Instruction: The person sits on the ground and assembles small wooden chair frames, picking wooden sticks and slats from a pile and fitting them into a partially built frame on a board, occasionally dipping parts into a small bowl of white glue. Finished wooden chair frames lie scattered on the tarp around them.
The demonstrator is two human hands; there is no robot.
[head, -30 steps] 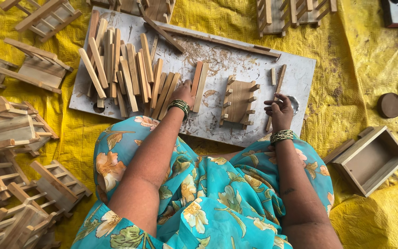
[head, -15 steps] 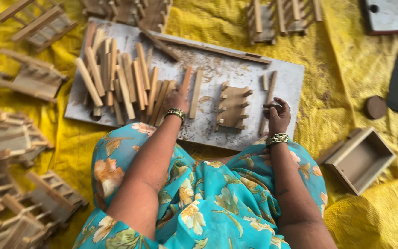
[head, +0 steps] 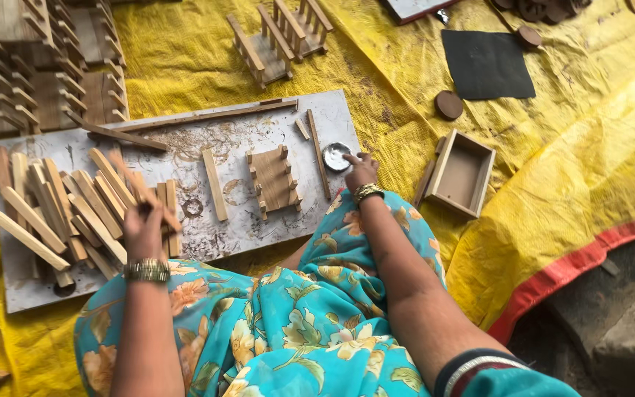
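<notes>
My left hand (head: pixel 145 229) is raised over a pile of wooden slats (head: pixel 53 209) at the left of the white board (head: pixel 259 132). It grips one wooden slat (head: pixel 135 185), which is blurred. My right hand (head: pixel 361 173) rests at the board's right edge and holds nothing. Its forefinger touches a small round metal tin (head: pixel 334 156). A small slatted wooden rack (head: pixel 273 180) lies flat on the board between my hands. A single loose slat (head: pixel 214 184) lies to the left of the rack, and a long thin stick (head: pixel 319 154) lies to its right.
An open wooden box (head: pixel 461 173) sits right of the board on the yellow tarp (head: pixel 575 169). A black sheet (head: pixel 486 65) and a round wooden disc (head: pixel 448 105) lie beyond it. Finished racks (head: pixel 277 37) stand at the back, with more stacked at the far left (head: pixel 16 73).
My left hand went left to the pile and now holds a slat. My right hand left the stick by the rack and reached the round tin. The view has shifted right.
</notes>
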